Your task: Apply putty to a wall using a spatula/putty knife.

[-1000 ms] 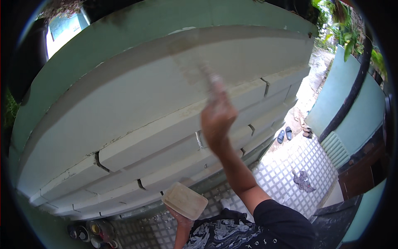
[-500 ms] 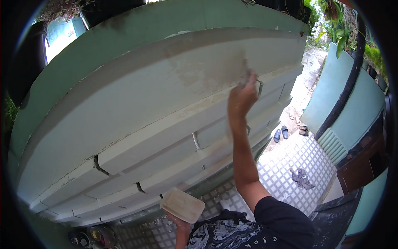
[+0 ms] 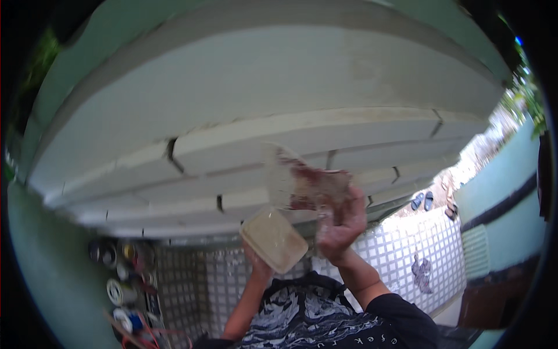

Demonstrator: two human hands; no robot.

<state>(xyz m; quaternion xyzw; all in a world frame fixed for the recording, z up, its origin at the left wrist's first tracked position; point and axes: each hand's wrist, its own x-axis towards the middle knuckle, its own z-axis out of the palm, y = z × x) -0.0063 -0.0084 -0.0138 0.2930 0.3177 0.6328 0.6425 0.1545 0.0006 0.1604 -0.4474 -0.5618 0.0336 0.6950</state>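
Observation:
A wide putty knife, its flat blade smeared pale and reddish-brown, is gripped in my right hand. The blade points left, just above the tub, in front of the wall. My left hand is closed around the lower left side of a shallow rectangular cream plastic tub, held tilted at waist height. Pale residue coats my right fingers. Beyond both hands curves a whitish wall with stepped ledges and dark notches; a beige damp-looking patch shows at its upper right.
Cans and pots with cords crowd the lower left floor by a green wall. On the tiled floor at right lie a crumpled cloth and sandals. A green wall with a dark band bounds the far right.
My right hand with the putty knife has come down from the upper wall toward the tub. The view has swung right and downward, and the tub sits slightly further right.

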